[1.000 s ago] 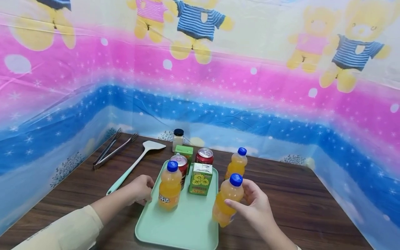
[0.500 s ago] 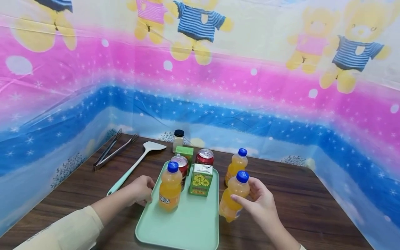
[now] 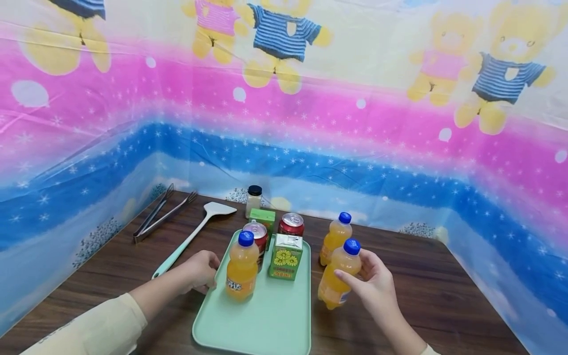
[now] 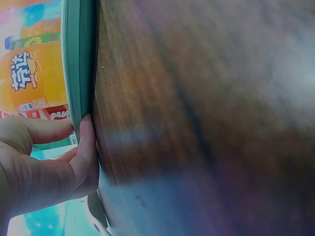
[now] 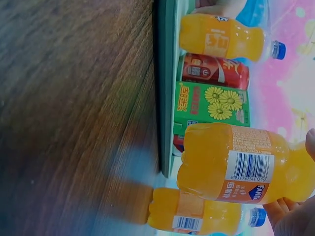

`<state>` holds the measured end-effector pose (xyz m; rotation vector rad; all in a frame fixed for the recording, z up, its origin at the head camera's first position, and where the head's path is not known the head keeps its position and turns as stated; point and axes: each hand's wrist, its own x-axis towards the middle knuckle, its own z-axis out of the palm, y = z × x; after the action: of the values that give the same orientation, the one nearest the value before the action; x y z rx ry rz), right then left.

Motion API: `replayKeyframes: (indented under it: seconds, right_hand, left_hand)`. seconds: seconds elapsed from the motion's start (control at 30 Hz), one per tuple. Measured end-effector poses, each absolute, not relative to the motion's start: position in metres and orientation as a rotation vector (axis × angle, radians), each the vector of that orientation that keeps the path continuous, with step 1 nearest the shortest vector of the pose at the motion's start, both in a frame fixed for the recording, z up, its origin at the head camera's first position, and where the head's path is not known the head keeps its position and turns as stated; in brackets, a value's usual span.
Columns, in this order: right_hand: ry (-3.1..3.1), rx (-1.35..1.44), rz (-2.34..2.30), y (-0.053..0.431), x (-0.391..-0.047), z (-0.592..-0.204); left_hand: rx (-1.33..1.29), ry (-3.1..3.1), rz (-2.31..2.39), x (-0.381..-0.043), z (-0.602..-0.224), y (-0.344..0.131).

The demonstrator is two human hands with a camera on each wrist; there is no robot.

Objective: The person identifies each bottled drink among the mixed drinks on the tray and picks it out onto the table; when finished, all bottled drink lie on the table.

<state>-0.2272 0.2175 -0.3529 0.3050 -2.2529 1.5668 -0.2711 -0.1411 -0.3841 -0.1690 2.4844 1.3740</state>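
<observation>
My right hand point(image 3: 377, 283) grips an orange soda bottle point(image 3: 338, 278) with a blue cap, thumb and fingers around its upper part. Slightly tilted, that bottle hangs above the table just right of the green tray point(image 3: 266, 325). On the tray's left rim, my left hand point(image 4: 54, 167) pinches the edge between thumb and fingers. A second orange soda bottle point(image 3: 241, 273) stands on the tray, in front of a red soda can point(image 3: 259, 234). Beside it is a green drink carton point(image 3: 285, 261) with yellow flowers. Another orange soda bottle point(image 5: 197, 214) stands on the table behind the held one.
Behind the front carton are another red can point(image 3: 291, 224) and a green carton point(image 3: 263, 217). A black-lidded jar point(image 3: 254, 199) stands at the back. Left lie a white-headed spatula point(image 3: 195, 236) and metal tongs point(image 3: 161, 217). A printed cloth point(image 3: 355, 138) borders the table.
My right hand has moved right and slightly away with the bottle, from the tray's right edge to beside it. The left hand stays on the rim.
</observation>
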Motion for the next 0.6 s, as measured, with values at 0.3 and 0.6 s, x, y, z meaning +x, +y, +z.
replayKeyframes:
  seconds: [0.3, 0.6]
  right_hand:
    - [-2.246, 0.295, 1.549, 0.221, -0.232, -0.354]
    - [-2.262, 0.257, 1.542, 0.222, -0.241, -0.360]
  left_hand:
    - [-0.119, 2.496, 1.382, -0.269, -0.387, -0.143]
    - [-0.126, 2.496, 1.378, -0.274, -0.391, -0.143]
